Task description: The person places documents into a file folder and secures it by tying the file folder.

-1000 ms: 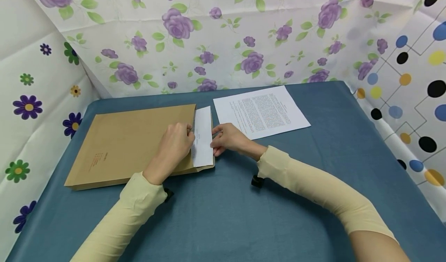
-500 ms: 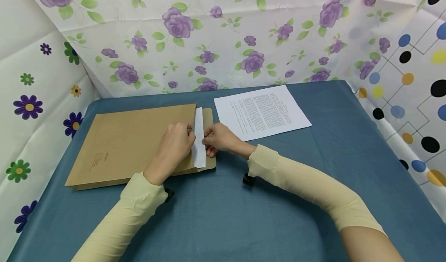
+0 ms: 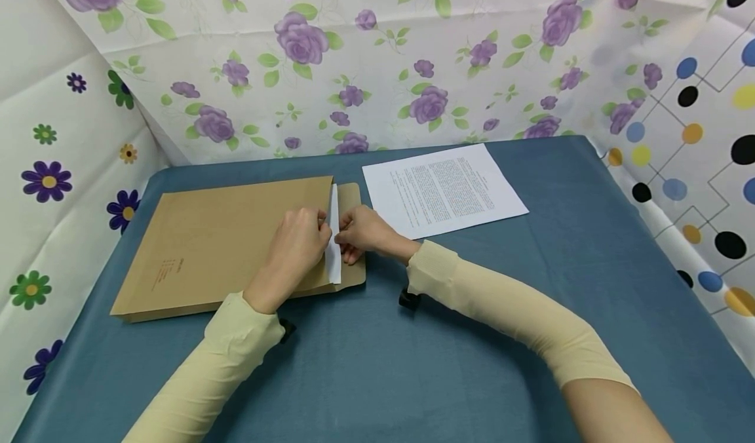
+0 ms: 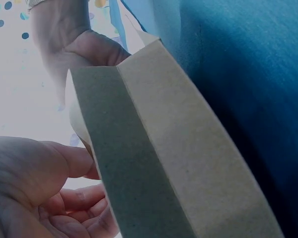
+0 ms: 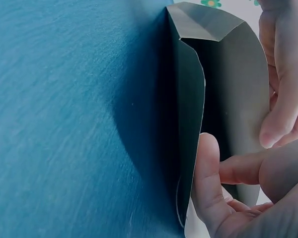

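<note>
Here a white sheet point(image 3: 333, 246) sits almost wholly inside a large brown envelope point(image 3: 224, 240), with only a narrow white strip showing at the envelope's open mouth. The envelope lies flat on a blue cloth-covered table point(image 3: 413, 364), its flap point(image 3: 352, 233) folded out past the mouth.

Both hands meet at that strip. The left hand point(image 3: 293, 250) rests on the envelope's face with its curled fingertips at the lip of the mouth; the left wrist view shows thumb and fingers on either side of the brown card edge, so it pinches the upper layer of the envelope. Just across the strip, the right hand point(image 3: 361, 234) lies over the flap with fingers bent, its tips pinching the exposed edge of the sheet. The two hands are close together, nearly touching, with the strip between them.

Away from the pinch, beyond the right hand and farther from the person, a printed page point(image 3: 444, 189) lies flat on the cloth, apart from the envelope. Floral-patterned sheeting point(image 3: 354, 63) backs the table behind both hands, and a dotted panel point(image 3: 696, 141) stands off to the right-hand side.
</note>
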`<move>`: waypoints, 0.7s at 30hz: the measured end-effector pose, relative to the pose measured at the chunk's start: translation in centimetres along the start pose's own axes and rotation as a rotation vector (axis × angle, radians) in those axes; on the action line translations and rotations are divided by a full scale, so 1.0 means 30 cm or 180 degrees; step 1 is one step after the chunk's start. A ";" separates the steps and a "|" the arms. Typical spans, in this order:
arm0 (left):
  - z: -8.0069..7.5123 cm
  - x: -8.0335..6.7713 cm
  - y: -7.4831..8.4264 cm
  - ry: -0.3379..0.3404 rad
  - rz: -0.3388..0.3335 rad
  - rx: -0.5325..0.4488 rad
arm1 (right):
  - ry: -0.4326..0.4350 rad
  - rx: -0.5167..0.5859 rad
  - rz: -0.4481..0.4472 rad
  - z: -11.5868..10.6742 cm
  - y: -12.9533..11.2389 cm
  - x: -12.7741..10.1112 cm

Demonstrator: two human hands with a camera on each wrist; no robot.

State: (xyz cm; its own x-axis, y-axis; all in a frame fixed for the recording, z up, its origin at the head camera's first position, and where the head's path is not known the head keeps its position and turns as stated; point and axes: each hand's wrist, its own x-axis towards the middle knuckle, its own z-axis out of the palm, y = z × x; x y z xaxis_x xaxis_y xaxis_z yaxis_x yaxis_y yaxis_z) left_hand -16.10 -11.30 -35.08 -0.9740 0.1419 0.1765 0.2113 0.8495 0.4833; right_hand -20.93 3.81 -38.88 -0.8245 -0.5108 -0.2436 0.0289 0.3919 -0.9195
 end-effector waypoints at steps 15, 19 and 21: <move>-0.001 0.001 0.004 -0.0055 -0.0066 -0.0052 | 0.0125 -0.0298 -0.0002 0.023 -0.006 0.007; 0.000 0.000 0.002 -0.0038 -0.0044 -0.0044 | 0.0239 -0.0657 -0.0116 0.007 0.000 0.005; 0.001 0.000 0.002 -0.0026 -0.0033 -0.0031 | 0.0324 -0.0885 -0.0202 -0.003 0.006 0.005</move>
State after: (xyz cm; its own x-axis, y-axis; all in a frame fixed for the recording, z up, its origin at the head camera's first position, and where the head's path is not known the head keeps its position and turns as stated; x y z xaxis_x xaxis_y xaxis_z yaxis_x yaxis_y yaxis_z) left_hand -16.09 -11.25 -35.07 -0.9768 0.1373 0.1645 0.2021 0.8461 0.4933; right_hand -21.09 3.89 -39.05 -0.8726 -0.4670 -0.1432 -0.1688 0.5633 -0.8088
